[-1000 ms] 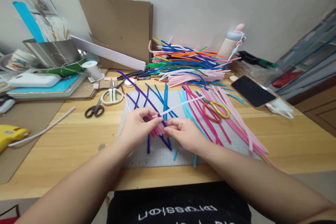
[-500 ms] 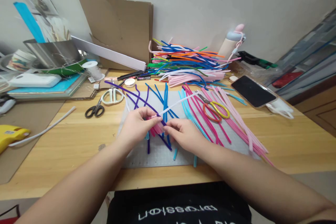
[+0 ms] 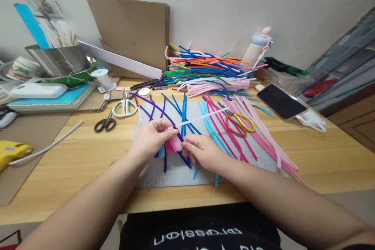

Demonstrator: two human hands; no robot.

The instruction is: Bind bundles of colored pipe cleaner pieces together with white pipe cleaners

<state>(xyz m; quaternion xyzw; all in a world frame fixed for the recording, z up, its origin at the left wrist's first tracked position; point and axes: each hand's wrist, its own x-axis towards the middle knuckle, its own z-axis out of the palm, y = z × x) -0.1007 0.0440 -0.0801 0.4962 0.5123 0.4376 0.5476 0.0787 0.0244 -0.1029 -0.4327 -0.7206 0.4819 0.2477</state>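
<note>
My left hand [image 3: 150,138] is closed on a bundle of pipe cleaner loops, pink [image 3: 175,144] on the right and light blue [image 3: 161,151] further left. A white pipe cleaner [image 3: 202,118] runs through the bundle and sticks out to the right. Across it lies a dark purple pipe cleaner [image 3: 155,104], its far end pointing up and left. My right hand [image 3: 202,150] pinches this purple pipe cleaner just right of the pink loops. Loose purple and blue pipe cleaners [image 3: 184,109] lie beneath both hands on the grey cutting mat [image 3: 152,177].
Red-and-yellow-handled pliers [image 3: 237,122] rest on pink pipe cleaners [image 3: 263,136] to the right. White scissors [image 3: 125,106] and black scissors [image 3: 105,123] lie left. Behind are a mixed pipe cleaner pile [image 3: 208,70], a phone [image 3: 281,101] and a bottle [image 3: 256,49]. A yellow glue gun [image 3: 13,150] lies far left.
The purple pipe cleaner's far end has shifted right, toward the bundle. The bundle has turned a little, showing more pink and blue loops, and the white pipe cleaner's free end reaches further right.
</note>
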